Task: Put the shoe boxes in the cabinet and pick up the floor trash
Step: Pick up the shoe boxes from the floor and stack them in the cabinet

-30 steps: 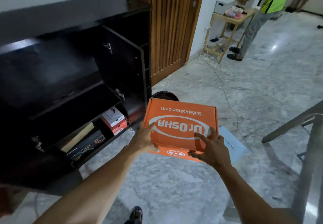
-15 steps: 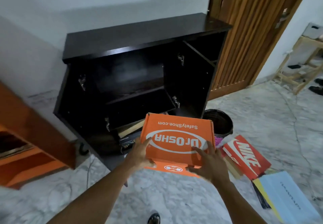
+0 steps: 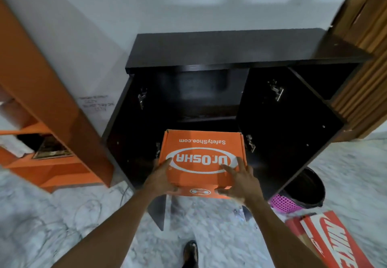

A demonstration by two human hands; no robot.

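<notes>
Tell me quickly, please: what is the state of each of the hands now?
Left hand: grips the orange shoe box at its near left corner.
Right hand: grips the same box at its near right corner.

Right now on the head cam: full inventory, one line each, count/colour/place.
orange shoe box: 1, orange with white logo, held in front of the open cabinet
cabinet: 1, black, against the white wall, both doors open
Nike box: 1, red and white, on the floor, lower right
bin: 1, black, on the floor right of the cabinet
basket: 1, pink, beside the bin
shelf unit: 1, orange, left of the cabinet
door: 1, brown wood, upper right
foot: 1, dark shoe, bottom centre
left hand: 1, grips the box's near left corner
right hand: 1, grips the box's near right corner
</notes>
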